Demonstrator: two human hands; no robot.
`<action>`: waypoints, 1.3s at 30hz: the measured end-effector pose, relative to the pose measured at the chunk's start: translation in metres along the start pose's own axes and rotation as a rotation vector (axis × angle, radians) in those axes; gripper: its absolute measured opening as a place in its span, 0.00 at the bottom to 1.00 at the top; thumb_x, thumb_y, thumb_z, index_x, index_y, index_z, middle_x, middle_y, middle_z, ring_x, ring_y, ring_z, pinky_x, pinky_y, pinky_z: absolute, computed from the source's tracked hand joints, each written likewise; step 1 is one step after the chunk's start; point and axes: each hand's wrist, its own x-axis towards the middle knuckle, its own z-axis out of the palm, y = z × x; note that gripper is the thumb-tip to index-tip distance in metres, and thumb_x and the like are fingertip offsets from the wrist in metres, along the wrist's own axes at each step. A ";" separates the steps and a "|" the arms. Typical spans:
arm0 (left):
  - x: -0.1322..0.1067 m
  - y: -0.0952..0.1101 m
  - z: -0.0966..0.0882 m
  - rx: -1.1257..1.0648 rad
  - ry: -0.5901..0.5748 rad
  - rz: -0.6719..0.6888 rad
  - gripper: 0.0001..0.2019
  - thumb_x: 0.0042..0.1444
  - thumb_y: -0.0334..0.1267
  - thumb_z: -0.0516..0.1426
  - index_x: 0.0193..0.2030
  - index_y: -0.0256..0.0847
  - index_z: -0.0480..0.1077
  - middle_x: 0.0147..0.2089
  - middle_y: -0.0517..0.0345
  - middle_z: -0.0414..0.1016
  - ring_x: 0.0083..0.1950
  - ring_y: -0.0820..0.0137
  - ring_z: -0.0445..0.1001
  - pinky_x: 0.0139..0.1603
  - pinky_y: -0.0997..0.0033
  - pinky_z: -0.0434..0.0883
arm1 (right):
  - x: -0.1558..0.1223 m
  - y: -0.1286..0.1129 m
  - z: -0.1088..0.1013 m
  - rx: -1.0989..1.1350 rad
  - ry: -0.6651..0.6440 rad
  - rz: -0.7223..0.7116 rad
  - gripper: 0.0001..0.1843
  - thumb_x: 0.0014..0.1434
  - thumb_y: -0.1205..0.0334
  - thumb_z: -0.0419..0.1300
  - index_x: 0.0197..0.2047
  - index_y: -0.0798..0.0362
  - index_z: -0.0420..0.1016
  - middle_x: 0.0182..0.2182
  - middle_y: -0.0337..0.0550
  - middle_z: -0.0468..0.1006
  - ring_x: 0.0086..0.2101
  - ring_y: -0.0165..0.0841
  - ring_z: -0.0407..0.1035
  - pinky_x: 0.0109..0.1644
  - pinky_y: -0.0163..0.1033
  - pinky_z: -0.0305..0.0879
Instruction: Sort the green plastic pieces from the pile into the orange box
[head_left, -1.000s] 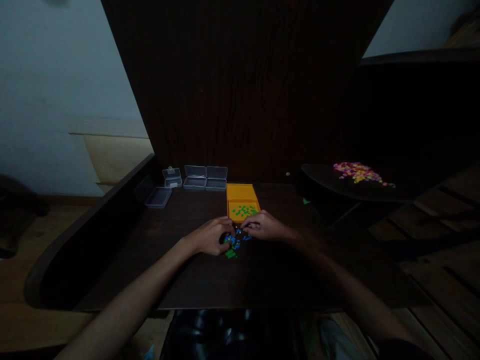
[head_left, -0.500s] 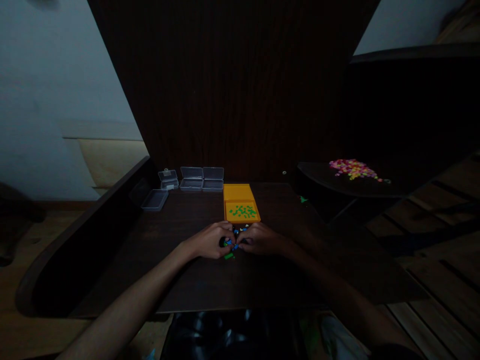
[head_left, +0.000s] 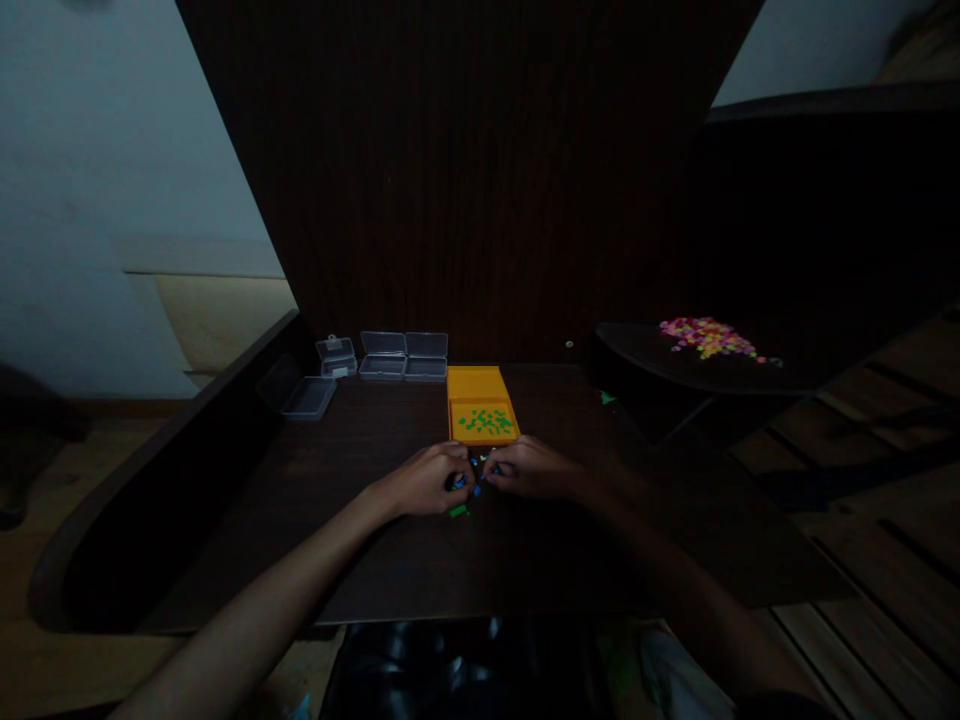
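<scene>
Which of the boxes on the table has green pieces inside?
The orange box: it alone is coloured, while the clear boxes to its left show no pieces.

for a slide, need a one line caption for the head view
Person's left hand and right hand meet over blue and green pieces before an orange box.

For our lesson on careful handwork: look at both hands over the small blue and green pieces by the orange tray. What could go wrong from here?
1. In this dim light, the blue and green pieces between the left hand and right hand may get confused.
2. A hand could knock the orange tray just beyond them, scattering its green bits.
3. Loose pieces might slide off the dark table unseen.
</scene>
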 end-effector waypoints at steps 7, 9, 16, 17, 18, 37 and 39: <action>-0.001 -0.001 0.000 0.007 -0.004 0.030 0.08 0.53 0.27 0.55 0.36 0.40 0.74 0.36 0.57 0.72 0.41 0.68 0.72 0.45 0.72 0.68 | -0.002 -0.001 -0.003 0.003 0.006 0.030 0.09 0.58 0.66 0.58 0.39 0.52 0.80 0.22 0.33 0.71 0.24 0.25 0.63 0.31 0.30 0.54; -0.001 0.000 -0.001 0.018 0.006 0.025 0.08 0.52 0.28 0.56 0.36 0.40 0.74 0.36 0.57 0.71 0.40 0.68 0.72 0.44 0.72 0.68 | -0.002 0.001 -0.004 0.004 0.030 0.044 0.08 0.58 0.65 0.59 0.38 0.52 0.80 0.21 0.33 0.71 0.23 0.25 0.62 0.31 0.30 0.53; 0.000 0.001 0.001 0.056 0.017 0.032 0.03 0.53 0.32 0.57 0.34 0.39 0.72 0.36 0.57 0.73 0.41 0.67 0.72 0.44 0.70 0.68 | 0.006 0.017 -0.013 0.007 0.198 0.034 0.09 0.60 0.64 0.58 0.39 0.56 0.80 0.20 0.33 0.69 0.21 0.24 0.58 0.28 0.30 0.51; 0.001 0.001 0.001 0.062 0.017 0.037 0.03 0.53 0.31 0.57 0.33 0.39 0.72 0.36 0.57 0.73 0.41 0.67 0.72 0.44 0.71 0.68 | 0.008 0.019 -0.014 0.014 0.218 0.045 0.10 0.60 0.64 0.58 0.39 0.57 0.80 0.20 0.34 0.69 0.21 0.24 0.58 0.28 0.30 0.51; 0.001 0.001 0.002 0.070 0.014 0.041 0.03 0.54 0.31 0.57 0.33 0.39 0.72 0.35 0.57 0.72 0.40 0.67 0.72 0.44 0.71 0.67 | 0.010 0.021 -0.015 0.016 0.235 0.058 0.10 0.60 0.64 0.58 0.39 0.57 0.80 0.20 0.34 0.69 0.21 0.25 0.58 0.28 0.30 0.51; 0.001 -0.006 -0.006 0.024 0.137 0.016 0.10 0.68 0.37 0.46 0.42 0.39 0.66 0.41 0.53 0.71 0.44 0.66 0.70 0.50 0.66 0.67 | 0.057 0.031 -0.015 -0.321 0.105 0.245 0.13 0.63 0.63 0.55 0.44 0.53 0.80 0.39 0.47 0.82 0.39 0.37 0.75 0.37 0.34 0.59; 0.001 -0.009 -0.006 0.026 0.163 0.008 0.09 0.69 0.38 0.46 0.42 0.39 0.66 0.41 0.53 0.71 0.45 0.66 0.69 0.50 0.66 0.67 | 0.057 0.031 -0.015 -0.329 0.102 0.244 0.13 0.63 0.63 0.55 0.44 0.53 0.80 0.40 0.47 0.82 0.40 0.37 0.75 0.38 0.34 0.60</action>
